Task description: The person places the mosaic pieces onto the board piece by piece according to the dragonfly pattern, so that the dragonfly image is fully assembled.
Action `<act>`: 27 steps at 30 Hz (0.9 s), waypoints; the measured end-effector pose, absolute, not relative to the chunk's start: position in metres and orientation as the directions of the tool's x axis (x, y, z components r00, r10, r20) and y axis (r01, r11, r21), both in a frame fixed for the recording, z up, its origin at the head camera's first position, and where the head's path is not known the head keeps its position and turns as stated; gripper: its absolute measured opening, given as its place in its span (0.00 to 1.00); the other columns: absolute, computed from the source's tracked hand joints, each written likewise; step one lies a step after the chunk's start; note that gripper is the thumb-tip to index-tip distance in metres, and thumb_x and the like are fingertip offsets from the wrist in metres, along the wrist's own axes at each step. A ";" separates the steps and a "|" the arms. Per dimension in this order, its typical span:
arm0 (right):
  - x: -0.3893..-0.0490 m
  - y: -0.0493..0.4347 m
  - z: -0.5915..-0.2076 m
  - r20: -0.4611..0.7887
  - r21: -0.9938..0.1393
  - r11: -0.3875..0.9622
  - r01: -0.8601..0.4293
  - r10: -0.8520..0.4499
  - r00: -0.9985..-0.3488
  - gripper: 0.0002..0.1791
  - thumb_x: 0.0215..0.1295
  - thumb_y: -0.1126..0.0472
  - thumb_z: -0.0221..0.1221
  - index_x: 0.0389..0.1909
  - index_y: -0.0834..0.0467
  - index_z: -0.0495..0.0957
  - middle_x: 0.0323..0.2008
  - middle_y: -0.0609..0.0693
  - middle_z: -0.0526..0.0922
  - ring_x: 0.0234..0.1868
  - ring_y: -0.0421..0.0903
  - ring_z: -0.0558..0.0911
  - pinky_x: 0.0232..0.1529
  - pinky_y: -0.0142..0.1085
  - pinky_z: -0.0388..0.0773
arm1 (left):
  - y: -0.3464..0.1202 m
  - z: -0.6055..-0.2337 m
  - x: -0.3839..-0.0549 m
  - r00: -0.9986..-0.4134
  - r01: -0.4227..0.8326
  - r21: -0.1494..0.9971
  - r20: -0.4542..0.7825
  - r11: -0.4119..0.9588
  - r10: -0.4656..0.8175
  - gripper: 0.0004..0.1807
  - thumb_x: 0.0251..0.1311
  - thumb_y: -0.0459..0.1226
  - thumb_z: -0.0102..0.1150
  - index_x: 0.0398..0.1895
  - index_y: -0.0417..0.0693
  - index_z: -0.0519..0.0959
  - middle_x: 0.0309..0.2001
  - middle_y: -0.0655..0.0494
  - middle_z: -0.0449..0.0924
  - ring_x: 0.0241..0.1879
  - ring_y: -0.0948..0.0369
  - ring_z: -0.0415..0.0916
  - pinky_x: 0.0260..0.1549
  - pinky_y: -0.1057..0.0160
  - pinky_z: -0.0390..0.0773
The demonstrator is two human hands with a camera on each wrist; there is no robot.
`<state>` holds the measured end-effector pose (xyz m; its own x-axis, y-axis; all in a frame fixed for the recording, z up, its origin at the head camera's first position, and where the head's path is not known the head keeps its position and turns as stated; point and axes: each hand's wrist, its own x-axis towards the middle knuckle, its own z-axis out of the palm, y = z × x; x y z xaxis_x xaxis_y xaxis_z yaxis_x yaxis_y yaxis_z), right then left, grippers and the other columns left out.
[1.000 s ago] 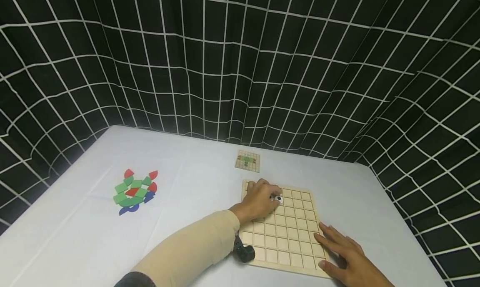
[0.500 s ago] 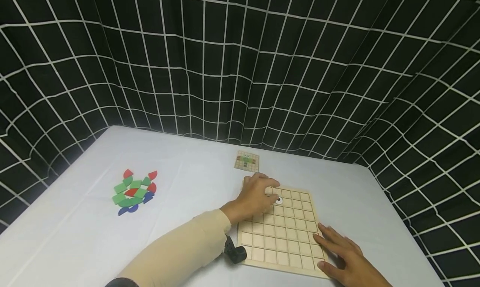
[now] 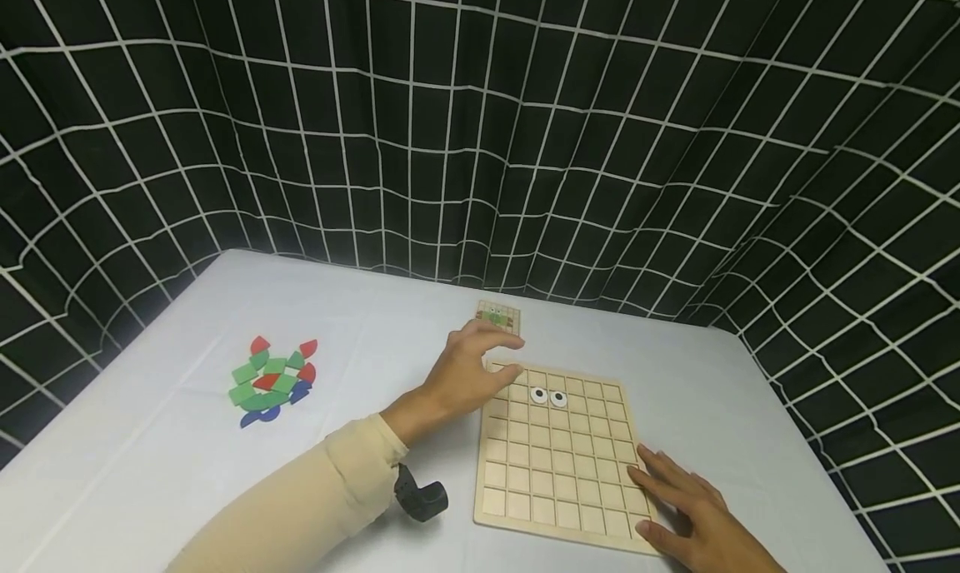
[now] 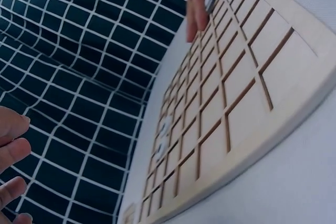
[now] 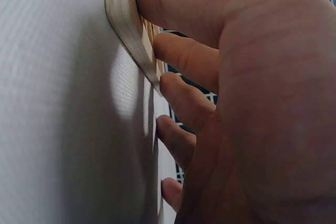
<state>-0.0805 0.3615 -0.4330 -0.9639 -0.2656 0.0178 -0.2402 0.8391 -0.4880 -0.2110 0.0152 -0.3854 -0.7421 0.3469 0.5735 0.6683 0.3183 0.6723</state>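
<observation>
A wooden grid board [image 3: 555,473] lies on the white table. Two round white eye pieces [image 3: 538,396] with black pupils sit side by side in its upper cells. My left hand [image 3: 467,371] hovers over the board's upper left corner, thumb and fingers apart, holding nothing. In the left wrist view, the left fingertips [image 4: 13,153] show at the edge, away from the board. My right hand [image 3: 686,506] rests at the board's lower right edge. Its thumb and some fingers touch the rim in the right wrist view, the other fingers reaching toward the tablecloth.
At the far left lies a loose group of flat green pieces [image 3: 243,373], red pieces [image 3: 266,381] and blue pieces [image 3: 270,413]. A small pattern card [image 3: 498,313] with a green figure lies behind the board, partly covered by my left hand. Black gridded curtains [image 3: 450,140] surround the table.
My left hand has drawn away from the eye pieces, moving left and slightly back, and both pieces now show uncovered in the board. The right hand has stayed in place.
</observation>
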 end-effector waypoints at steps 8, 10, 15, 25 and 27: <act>-0.081 0.362 -0.433 0.048 -0.492 0.827 -0.271 -0.286 -0.957 0.33 0.59 0.46 0.69 0.66 0.49 0.77 0.73 0.53 0.65 0.75 0.47 0.54 0.57 0.70 0.55 | -0.014 -0.373 -0.205 -0.675 0.737 0.598 0.676 0.316 0.295 0.16 0.54 0.32 0.71 0.48 0.42 0.85 0.47 0.52 0.84 0.55 0.53 0.75 0.56 0.41 0.68; -0.081 0.362 -0.434 0.059 -0.493 0.823 -0.282 -0.292 -0.955 0.33 0.59 0.47 0.69 0.66 0.49 0.77 0.73 0.53 0.65 0.74 0.36 0.51 0.58 0.69 0.55 | -0.023 -0.371 -0.204 -0.668 0.742 0.589 0.689 0.320 0.280 0.16 0.53 0.32 0.72 0.47 0.43 0.85 0.46 0.52 0.84 0.55 0.53 0.75 0.55 0.42 0.70; -0.079 0.363 -0.436 0.087 -0.492 0.813 -0.311 -0.310 -0.947 0.33 0.60 0.48 0.69 0.67 0.50 0.76 0.73 0.53 0.64 0.71 0.22 0.45 0.68 0.57 0.45 | -0.045 -0.371 -0.200 -0.674 0.729 0.583 0.704 0.360 0.225 0.17 0.51 0.30 0.74 0.46 0.43 0.86 0.45 0.52 0.85 0.55 0.51 0.76 0.53 0.41 0.71; -0.079 0.363 -0.435 0.075 -0.495 0.819 -0.291 -0.294 -0.953 0.33 0.59 0.48 0.69 0.66 0.50 0.76 0.73 0.53 0.64 0.68 0.18 0.43 0.65 0.65 0.49 | -0.080 -0.378 -0.194 -0.688 0.701 0.583 0.704 0.410 0.174 0.17 0.50 0.29 0.74 0.46 0.45 0.87 0.46 0.52 0.85 0.55 0.49 0.76 0.52 0.38 0.71; -0.080 0.363 -0.435 0.070 -0.487 0.825 -0.287 -0.290 -0.954 0.33 0.59 0.47 0.69 0.66 0.50 0.77 0.73 0.53 0.65 0.69 0.20 0.45 0.61 0.68 0.53 | -0.087 -0.379 -0.192 -0.689 0.698 0.584 0.705 0.415 0.166 0.17 0.50 0.28 0.74 0.46 0.44 0.87 0.46 0.51 0.85 0.55 0.49 0.76 0.51 0.38 0.72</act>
<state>-0.0796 0.3625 -0.4350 -0.9543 -0.2903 0.0703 -0.2868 0.8247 -0.4874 -0.1921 -0.0865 -0.3791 -0.6890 0.1661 0.7054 0.6978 0.4148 0.5839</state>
